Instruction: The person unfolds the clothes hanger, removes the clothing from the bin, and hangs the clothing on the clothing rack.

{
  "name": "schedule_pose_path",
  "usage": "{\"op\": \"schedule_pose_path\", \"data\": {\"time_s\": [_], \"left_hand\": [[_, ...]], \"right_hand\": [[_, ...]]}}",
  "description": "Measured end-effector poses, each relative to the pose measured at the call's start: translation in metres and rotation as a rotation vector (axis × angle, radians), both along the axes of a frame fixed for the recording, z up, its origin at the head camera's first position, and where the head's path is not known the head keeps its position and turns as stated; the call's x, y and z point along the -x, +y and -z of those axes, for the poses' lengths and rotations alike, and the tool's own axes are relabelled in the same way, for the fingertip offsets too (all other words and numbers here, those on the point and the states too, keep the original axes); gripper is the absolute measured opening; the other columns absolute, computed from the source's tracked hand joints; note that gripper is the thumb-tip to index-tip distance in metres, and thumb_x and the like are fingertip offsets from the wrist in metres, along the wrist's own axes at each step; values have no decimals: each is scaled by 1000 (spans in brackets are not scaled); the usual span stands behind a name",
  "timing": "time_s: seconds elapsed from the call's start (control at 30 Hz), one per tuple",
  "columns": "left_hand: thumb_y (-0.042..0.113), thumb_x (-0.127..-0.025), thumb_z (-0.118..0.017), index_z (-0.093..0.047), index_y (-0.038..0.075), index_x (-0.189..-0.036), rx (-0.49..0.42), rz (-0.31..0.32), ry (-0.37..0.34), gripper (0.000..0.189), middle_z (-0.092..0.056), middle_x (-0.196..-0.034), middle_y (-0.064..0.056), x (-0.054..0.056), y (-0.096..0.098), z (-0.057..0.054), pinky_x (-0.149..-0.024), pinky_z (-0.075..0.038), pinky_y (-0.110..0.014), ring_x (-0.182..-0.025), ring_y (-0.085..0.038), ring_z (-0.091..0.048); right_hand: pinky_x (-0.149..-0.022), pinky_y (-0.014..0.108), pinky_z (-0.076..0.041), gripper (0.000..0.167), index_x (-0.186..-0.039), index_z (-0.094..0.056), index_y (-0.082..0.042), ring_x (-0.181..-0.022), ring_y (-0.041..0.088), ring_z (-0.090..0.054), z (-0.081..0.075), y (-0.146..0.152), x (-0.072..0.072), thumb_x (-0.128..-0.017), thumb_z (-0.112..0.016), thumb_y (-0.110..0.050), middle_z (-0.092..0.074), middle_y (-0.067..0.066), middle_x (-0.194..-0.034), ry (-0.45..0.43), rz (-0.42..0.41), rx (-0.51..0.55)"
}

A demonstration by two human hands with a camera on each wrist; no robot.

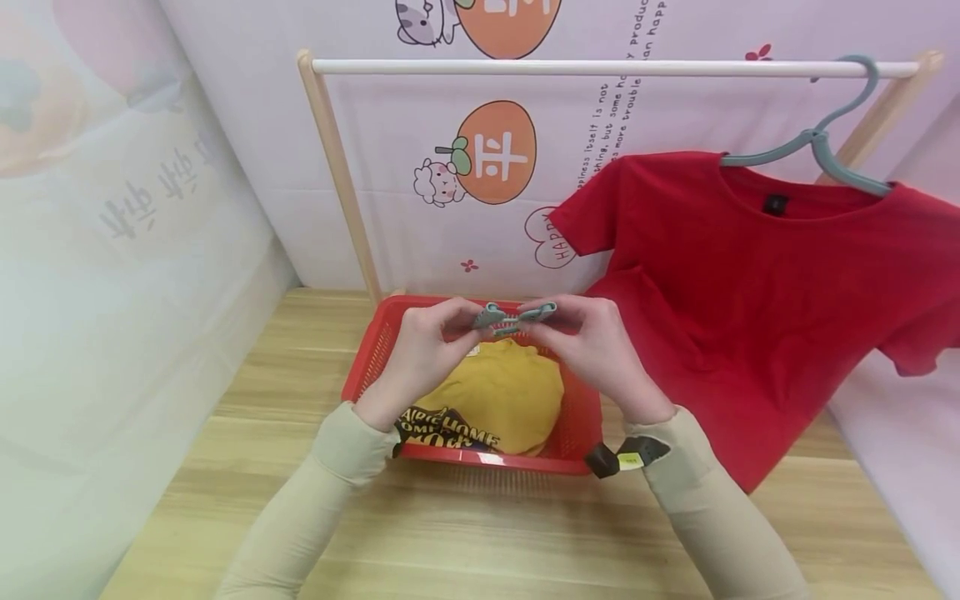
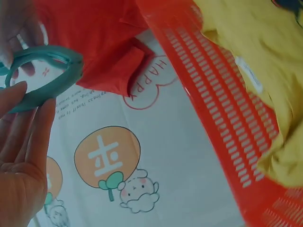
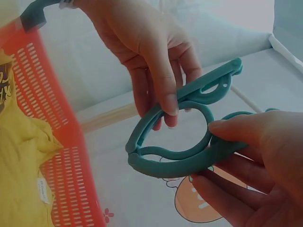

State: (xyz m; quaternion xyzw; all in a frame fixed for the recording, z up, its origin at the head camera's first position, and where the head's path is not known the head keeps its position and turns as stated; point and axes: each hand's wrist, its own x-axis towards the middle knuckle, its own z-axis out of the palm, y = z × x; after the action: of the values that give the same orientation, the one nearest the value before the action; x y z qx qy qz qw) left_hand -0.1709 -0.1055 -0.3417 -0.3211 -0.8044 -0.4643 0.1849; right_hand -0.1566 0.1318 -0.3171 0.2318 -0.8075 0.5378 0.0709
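A teal folding clothes hanger (image 3: 173, 156), its arms folded close together, is held between both hands above the basket. My left hand (image 1: 427, 350) pinches one arm of it between thumb and fingers. Its other arm is pinched by my right hand (image 1: 592, 350), thumb on top and fingers underneath. In the right wrist view the hanger's parts bow into a loop joined at a hinge. Below the hands, a yellow T-shirt (image 1: 510, 392) with dark printed lettering lies bunched up in a red plastic basket (image 1: 487, 459).
A rack with a white rail (image 1: 525, 68) and wooden posts stands behind the basket. At its right end a red T-shirt (image 1: 757, 275) hangs on another teal hanger (image 1: 780, 152), its hem draping onto the wooden table (image 1: 300, 500). Printed white cloth (image 1: 420, 117) covers the back wall.
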Motion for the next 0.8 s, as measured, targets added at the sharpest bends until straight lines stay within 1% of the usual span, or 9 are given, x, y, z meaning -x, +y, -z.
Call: {"op": "schedule_pose_path", "data": {"time_s": [0.13, 0.23, 0.37, 0.5, 0.57, 0.67, 0.8], "left_hand": [[3, -86, -82, -75, 7, -103, -65, 17, -93, 19, -76, -97, 1, -1, 0, 0, -77, -60, -26, -88, -9, -73], [4, -86, -82, -75, 8, -103, -107, 10, -146, 19, -76, -99, 2, -2, -1, 0, -79, -60, -29, -90, -11, -73], [4, -87, -82, -75, 8, -103, -189, -4, -203, 18, -76, -100, 1, -1, -3, -1, -82, -60, -32, -93, -14, -73], [4, -87, -81, -74, 8, -103, -280, 10, -238, 17, -76, -102, -2, 1, -7, -2, -85, -59, -34, -96, -17, -73], [4, -88, -81, -74, 7, -103, -308, 13, -251, 17, -77, -103, -2, 2, -9, -3, -85, -59, -34, -97, -17, -73], [4, -88, -80, -75, 6, -103, -354, 24, -247, 16, -77, -103, -3, 5, -13, -2, -85, -60, -36, -98, -20, -73], [8, -88, -82, -77, 6, -101, -421, -3, -253, 15, -76, -101, -3, 7, -17, -1, -84, -60, -39, -95, -23, -73]], "right_hand": [[-76, 33, -61, 19, -108, -79, -10, -82, 15, -74, -4, 3, 1, -89, -81, -9, -75, -1, -93, 0, -2, -32], [-77, 30, -61, 18, -107, -80, -12, -81, 14, -73, -7, 9, 2, -89, -82, -12, -75, -3, -91, 6, 26, -70], [-80, 29, -60, 20, -109, -80, -12, -85, 18, -72, -10, 19, 4, -90, -81, -17, -76, -1, -94, -32, 72, -83], [-83, 32, -60, 27, -113, -79, -15, -93, 22, -70, -11, 28, 4, -90, -81, -27, -75, -1, -101, -115, 109, -83], [-81, 36, -60, 31, -114, -79, -16, -94, 22, -69, -11, 33, 4, -88, -82, -33, -75, -1, -102, -154, 131, -87], [-78, 39, -61, 33, -114, -79, -18, -93, 22, -68, -11, 41, 5, -88, -82, -38, -74, -1, -102, -174, 168, -89], [-78, 34, -61, 36, -116, -78, -16, -93, 23, -70, -10, 51, 7, -88, -82, -37, -75, 2, -103, -177, 207, -34]]}}
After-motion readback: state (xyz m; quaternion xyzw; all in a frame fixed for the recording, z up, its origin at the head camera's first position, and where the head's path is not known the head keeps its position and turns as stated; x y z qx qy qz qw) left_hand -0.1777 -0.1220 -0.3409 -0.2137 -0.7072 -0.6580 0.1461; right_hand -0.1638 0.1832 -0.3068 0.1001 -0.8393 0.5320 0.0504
